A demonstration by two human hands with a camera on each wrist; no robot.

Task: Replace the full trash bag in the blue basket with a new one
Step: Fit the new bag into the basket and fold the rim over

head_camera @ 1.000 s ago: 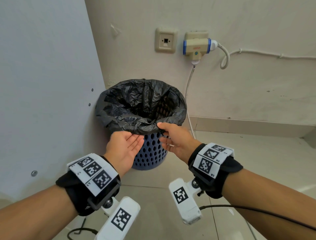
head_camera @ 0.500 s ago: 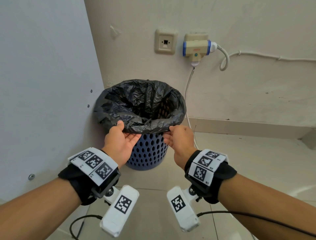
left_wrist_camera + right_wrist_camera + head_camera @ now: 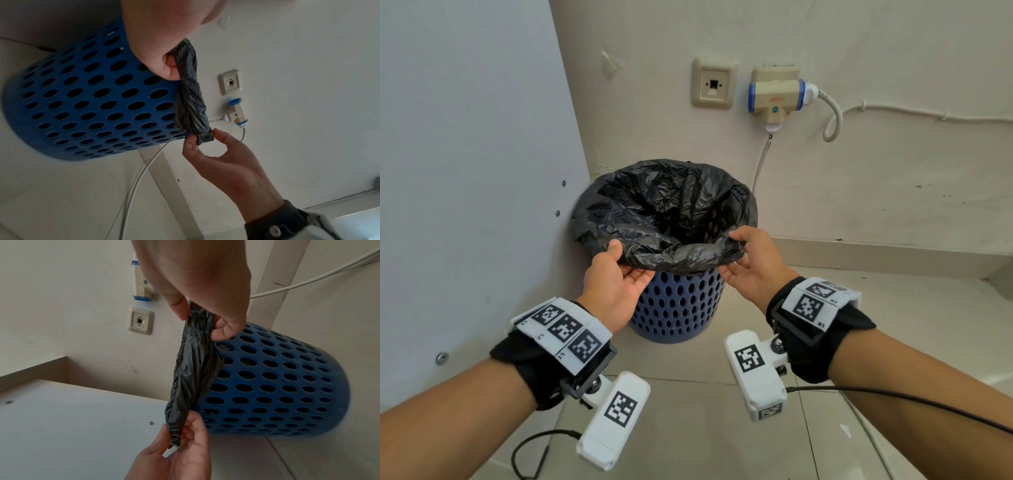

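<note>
basket: the blue basket (image 3: 678, 308), round and full of holes, stands on the tiled floor (image 3: 705, 428) at the centre of the head view, in the corner between a grey panel (image 3: 465, 171) on the left and the cream wall (image 3: 859, 171) behind
bag: a black trash bag (image 3: 664, 212) lines the basket, its crumpled edge folded out over the rim; the mouth is open and dark inside, contents cannot be told
left hand: the left hand (image 3: 613, 284) is at the lower left of the bag's near edge, thumb on top of the folded plastic and fingers (image 3: 640, 274) beneath it, pinching the edge
right hand: the right hand (image 3: 753, 263) is at the lower right of the same edge, thumb above and fingers (image 3: 729, 274) below, also pinching the plastic
between the hands: in the wrist views the pinched strip of bag (image 3: 191, 100) runs taut from one hand to the other, just beside the basket's rim
wall: a socket plate (image 3: 712, 84) and a plug adapter (image 3: 777, 97) with a white cable sit in the upper middle of the frame
</note>
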